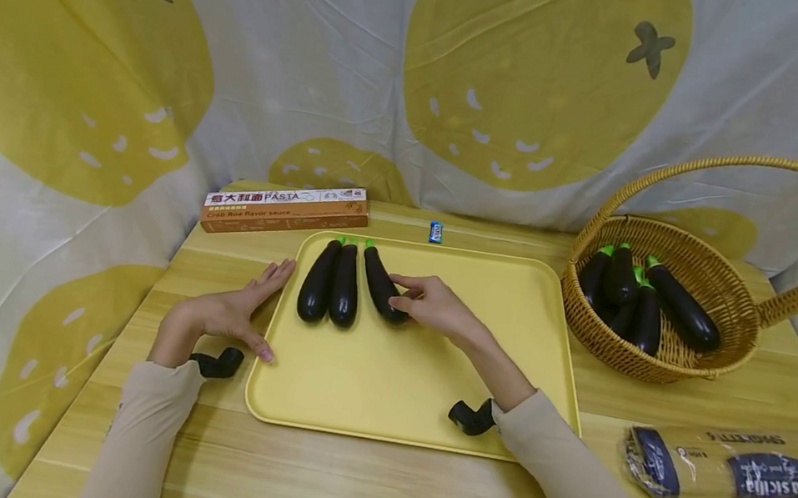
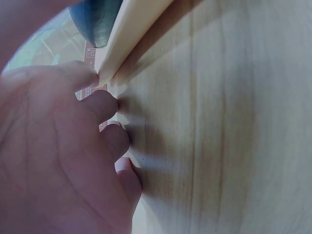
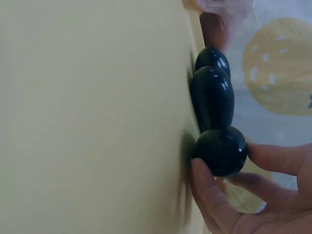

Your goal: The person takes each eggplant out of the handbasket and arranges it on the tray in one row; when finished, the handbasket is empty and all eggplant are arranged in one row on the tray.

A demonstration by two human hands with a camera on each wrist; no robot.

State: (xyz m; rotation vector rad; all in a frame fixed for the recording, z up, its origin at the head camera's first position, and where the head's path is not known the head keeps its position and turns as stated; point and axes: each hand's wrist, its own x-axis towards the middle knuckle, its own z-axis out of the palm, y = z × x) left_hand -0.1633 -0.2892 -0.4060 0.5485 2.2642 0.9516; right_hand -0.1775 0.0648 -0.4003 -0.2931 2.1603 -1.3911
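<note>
Three dark purple eggplants lie in the upper left part of a yellow tray (image 1: pixel 409 402), their green stem ends toward the far rim. My right hand (image 1: pixel 436 309) pinches the rounded end of the rightmost eggplant (image 1: pixel 381 284) between thumb and fingers; the right wrist view shows that same eggplant (image 3: pixel 220 151) between the fingertips. Left of it, the middle eggplant (image 1: pixel 344 288) and the outer eggplant (image 1: pixel 316 284) lie side by side. At the tray's left rim rests my left hand (image 1: pixel 227 315), fingers extended and thumb at the edge, holding nothing.
A wicker basket (image 1: pixel 656 363) with a tall handle holds several eggplants (image 1: pixel 682 307) at the right. Nearer stands a spaghetti pack (image 1: pixel 734 466). Behind the tray are a pasta box (image 1: pixel 286 213) and a small blue packet (image 1: pixel 435 232), before a patterned curtain (image 1: pixel 332 64).
</note>
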